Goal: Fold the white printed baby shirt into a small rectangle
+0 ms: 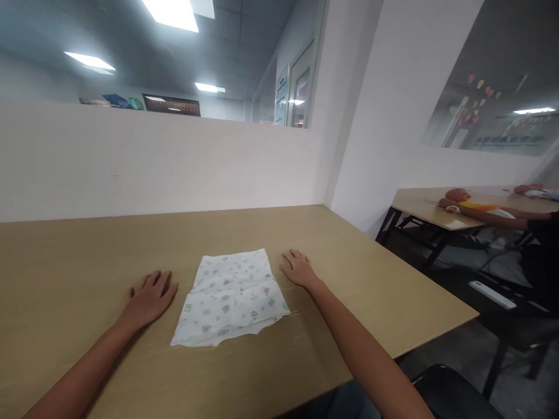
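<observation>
A white cloth [231, 299] printed with small green and pink figures lies spread on the wooden table [109, 244], lightly creased, its near edge uneven. It looks like baby clothing or a folded wrap, but I cannot make out which. To the left of it, my left hand [151, 299] rests palm down on the tabletop, fingers spread, apart from the cloth. On the other side, my right hand [299, 269] also lies flat, close to the cloth's upper right edge without touching it. Both hands hold nothing.
A white wall [174, 169] with a window above borders the table's far side. At right, beyond the table's edge, another person's arms reach to a doll [457, 196] on a second table [419, 201]. A black chair [449, 390] stands at the lower right, and a white object [491, 294] lies on a dark seat.
</observation>
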The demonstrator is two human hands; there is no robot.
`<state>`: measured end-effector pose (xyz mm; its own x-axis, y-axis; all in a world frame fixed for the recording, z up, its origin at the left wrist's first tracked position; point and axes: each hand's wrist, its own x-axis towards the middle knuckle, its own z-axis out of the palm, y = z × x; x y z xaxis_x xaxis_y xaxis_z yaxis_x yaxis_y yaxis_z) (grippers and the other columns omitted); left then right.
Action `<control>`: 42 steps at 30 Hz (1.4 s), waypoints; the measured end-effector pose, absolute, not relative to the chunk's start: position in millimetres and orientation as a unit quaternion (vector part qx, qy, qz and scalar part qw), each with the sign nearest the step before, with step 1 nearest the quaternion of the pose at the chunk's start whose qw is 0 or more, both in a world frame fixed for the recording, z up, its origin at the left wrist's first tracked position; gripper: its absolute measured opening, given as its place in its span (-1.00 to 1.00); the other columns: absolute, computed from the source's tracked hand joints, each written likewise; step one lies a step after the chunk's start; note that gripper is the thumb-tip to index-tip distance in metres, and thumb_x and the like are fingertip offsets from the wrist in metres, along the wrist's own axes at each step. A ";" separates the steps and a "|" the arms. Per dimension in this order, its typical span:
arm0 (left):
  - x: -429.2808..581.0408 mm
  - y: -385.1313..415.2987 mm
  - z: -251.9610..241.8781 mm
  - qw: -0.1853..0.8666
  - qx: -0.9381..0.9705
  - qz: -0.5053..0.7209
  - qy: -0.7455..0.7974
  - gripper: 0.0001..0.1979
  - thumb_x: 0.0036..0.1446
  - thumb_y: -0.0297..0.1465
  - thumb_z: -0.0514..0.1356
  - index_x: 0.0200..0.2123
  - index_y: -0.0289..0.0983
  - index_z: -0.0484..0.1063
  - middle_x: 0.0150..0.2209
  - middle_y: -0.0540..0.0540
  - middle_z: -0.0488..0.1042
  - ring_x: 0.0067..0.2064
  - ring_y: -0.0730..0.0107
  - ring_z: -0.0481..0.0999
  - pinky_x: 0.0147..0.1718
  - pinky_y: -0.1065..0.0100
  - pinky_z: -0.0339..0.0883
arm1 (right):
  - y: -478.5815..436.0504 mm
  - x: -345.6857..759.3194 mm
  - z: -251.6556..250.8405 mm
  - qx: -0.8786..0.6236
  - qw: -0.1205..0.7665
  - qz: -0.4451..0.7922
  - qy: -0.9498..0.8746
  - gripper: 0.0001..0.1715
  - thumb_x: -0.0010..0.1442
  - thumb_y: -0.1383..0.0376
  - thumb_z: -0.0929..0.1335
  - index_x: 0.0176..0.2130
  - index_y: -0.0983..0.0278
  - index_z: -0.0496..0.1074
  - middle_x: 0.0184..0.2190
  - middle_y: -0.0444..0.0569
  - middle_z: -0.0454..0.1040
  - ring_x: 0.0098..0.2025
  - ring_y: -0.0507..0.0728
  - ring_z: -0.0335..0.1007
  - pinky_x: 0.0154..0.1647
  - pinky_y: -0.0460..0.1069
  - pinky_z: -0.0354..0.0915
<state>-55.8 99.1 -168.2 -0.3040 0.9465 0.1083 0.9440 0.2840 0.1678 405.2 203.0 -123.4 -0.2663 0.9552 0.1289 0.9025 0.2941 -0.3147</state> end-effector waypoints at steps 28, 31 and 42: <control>-61.5 105.2 -176.4 -0.001 0.591 0.092 0.801 -0.23 0.34 0.06 -0.31 0.39 -0.20 0.19 0.48 -0.18 0.02 0.49 -0.04 -0.02 0.39 -0.32 -0.07 | 205.2 406.4 -126.0 -0.575 0.169 0.102 -0.794 -0.40 0.42 0.04 0.32 0.33 0.21 0.36 0.39 0.13 0.18 0.43 0.29 -0.03 0.43 0.22 -0.17; -57.6 103.1 -171.7 0.006 0.585 0.093 0.806 -0.23 0.33 0.05 -0.30 0.39 -0.19 0.20 0.48 -0.19 0.02 0.49 -0.01 -0.03 0.40 -0.31 -0.08 | 205.6 407.2 -125.7 -0.573 0.168 0.102 -0.795 -0.40 0.42 0.05 0.31 0.33 0.21 0.35 0.39 0.15 0.17 0.43 0.29 -0.02 0.43 0.22 -0.17; -54.3 101.8 -169.9 -0.002 0.586 0.102 0.804 -0.23 0.34 0.04 -0.30 0.40 -0.21 0.21 0.47 -0.19 0.04 0.48 0.02 0.00 0.39 -0.29 -0.04 | 204.8 407.6 -122.3 -0.573 0.162 0.109 -0.796 -0.40 0.43 0.04 0.31 0.33 0.20 0.35 0.40 0.11 0.16 0.44 0.26 -0.03 0.45 0.21 -0.20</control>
<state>-54.3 101.8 -169.9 -0.3141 0.9415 0.1222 0.9423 0.2934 0.1615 407.6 204.8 -122.3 -0.2910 0.9475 0.1324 0.8771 0.3195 -0.3587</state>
